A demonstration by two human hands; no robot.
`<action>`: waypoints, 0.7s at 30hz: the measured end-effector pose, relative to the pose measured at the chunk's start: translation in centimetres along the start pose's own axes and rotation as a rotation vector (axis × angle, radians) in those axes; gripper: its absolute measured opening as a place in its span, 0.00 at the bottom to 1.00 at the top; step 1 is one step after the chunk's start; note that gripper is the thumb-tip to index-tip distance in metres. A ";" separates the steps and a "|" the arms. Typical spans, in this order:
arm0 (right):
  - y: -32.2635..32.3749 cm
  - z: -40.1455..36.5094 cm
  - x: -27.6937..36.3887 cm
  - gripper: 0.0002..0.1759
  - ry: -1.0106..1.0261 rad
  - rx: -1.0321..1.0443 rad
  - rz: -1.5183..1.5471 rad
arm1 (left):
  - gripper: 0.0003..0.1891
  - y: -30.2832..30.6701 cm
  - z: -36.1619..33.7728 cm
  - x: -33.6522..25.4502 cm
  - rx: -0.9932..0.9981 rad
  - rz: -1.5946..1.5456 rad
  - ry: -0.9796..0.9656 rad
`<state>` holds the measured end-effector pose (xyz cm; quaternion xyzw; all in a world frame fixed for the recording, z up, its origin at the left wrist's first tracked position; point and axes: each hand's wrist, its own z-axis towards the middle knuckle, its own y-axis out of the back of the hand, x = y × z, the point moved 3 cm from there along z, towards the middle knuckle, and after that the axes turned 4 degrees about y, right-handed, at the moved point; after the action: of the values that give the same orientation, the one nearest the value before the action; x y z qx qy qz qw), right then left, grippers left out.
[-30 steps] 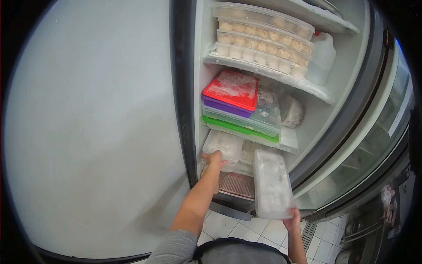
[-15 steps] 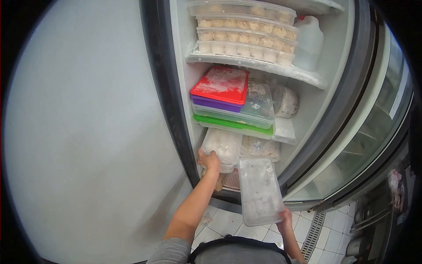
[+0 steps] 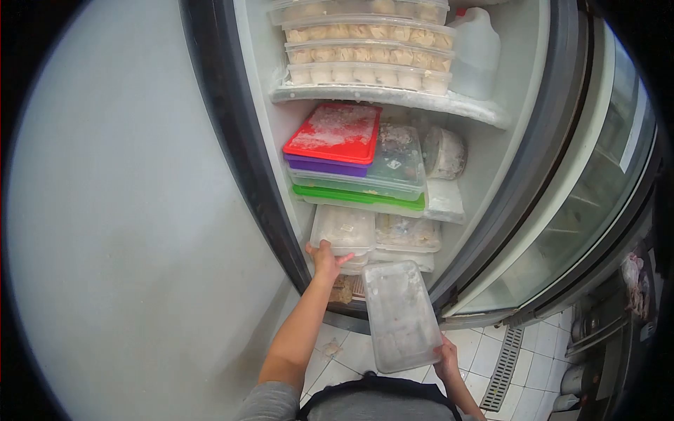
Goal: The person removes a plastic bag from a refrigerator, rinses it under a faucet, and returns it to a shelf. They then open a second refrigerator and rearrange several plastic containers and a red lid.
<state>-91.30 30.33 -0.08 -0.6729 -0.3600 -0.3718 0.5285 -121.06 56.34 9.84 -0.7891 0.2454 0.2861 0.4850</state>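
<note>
Before the open freezer [image 3: 523,84], held a frosted container [image 3: 401,319] by its lower right corner in the right hand [image 3: 447,358], curled tight, over the tiled floor [image 3: 467,345]. Had the left hand [image 3: 325,262] part-spread against the stacked white containers [image 3: 342,228]; could not tell how firmly. Saw a red lid [image 3: 333,135] above.

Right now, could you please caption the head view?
Right hand holding a translucent container; left hand touching stacked freezer containers.
</note>
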 end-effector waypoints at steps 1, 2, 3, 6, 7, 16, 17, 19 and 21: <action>0.0 -0.2 0.0 0.39 -0.007 0.009 -0.001 | 0.38 0.3 -0.5 -0.2 0.039 -0.010 0.025; 0.0 -0.2 0.0 0.39 -0.013 0.019 -0.003 | 0.38 0.9 -1.2 -0.4 0.080 -0.021 0.048; 0.0 -0.2 -0.1 0.39 -0.013 0.028 -0.018 | 0.38 1.4 -1.9 -0.7 0.120 -0.031 0.071; 0.1 -0.1 -0.8 0.40 -0.035 0.041 -0.051 | 0.40 3.7 -4.2 -0.8 0.230 -0.047 0.139; 0.0 0.0 -1.0 0.40 -0.051 0.039 -0.056 | 0.39 5.2 -4.4 -0.3 0.269 -0.103 0.186; -0.6 1.1 -2.3 0.40 -0.117 0.070 -0.089 | 0.39 16.0 -12.5 3.6 0.265 -0.211 0.337; -0.9 1.2 -2.3 0.40 -0.114 0.079 -0.094 | 0.39 16.6 -12.9 4.1 0.258 -0.211 0.339; -1.1 1.5 -2.4 0.40 -0.128 0.083 -0.088 | 0.39 17.9 -13.3 4.9 0.250 -0.209 0.344; -1.5 1.6 -2.2 0.40 -0.137 0.090 -0.098 | 0.38 19.0 -13.5 5.6 0.251 -0.205 0.347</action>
<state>-93.49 31.94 -1.58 -0.6539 -0.4441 -0.3337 0.5136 -126.84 35.72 -0.98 -0.7809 0.2770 0.0626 0.5563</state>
